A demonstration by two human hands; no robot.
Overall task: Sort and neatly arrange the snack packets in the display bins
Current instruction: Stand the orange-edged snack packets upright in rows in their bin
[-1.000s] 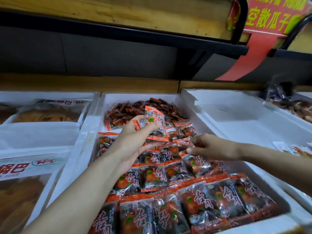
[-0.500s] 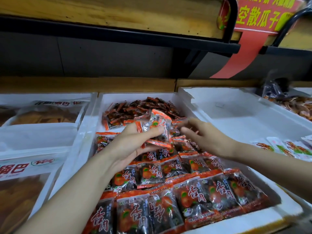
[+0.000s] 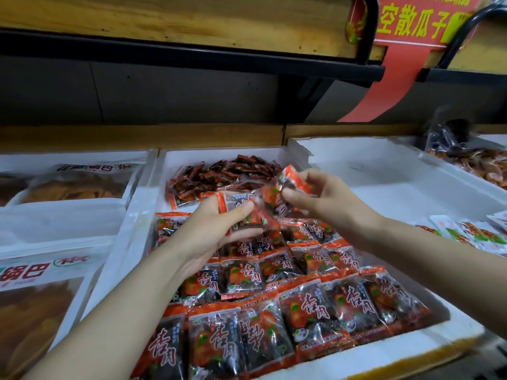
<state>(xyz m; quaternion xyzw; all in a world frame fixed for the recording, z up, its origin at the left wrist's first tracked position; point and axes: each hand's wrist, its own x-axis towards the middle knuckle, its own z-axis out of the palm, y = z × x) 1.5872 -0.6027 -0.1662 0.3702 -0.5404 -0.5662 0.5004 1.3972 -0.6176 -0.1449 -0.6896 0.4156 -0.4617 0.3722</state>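
A white foam bin point(image 3: 351, 360) in the middle holds rows of orange-and-black snack packets point(image 3: 310, 308), with a loose heap of small dark packets point(image 3: 219, 176) at its back. My left hand point(image 3: 211, 231) hovers over the bin's middle and grips a small stack of the orange packets point(image 3: 237, 205). My right hand point(image 3: 323, 198) is just to its right, above the bin, pinching one orange packet point(image 3: 292, 179) by thumb and fingers. The two hands are close together, their packets nearly touching.
At the left stand white bins with large clear bags of yellow crisps point(image 3: 74, 185). A white foam bin point(image 3: 397, 182) is at the right, with small pale packets point(image 3: 466, 231) at its near side. A red sign point(image 3: 417, 20) hangs from the wooden shelf above.
My right hand rose from the packet rows, took hold of one orange packet and lifted it beside my left hand. My left hand kept its stack and stayed roughly in place.
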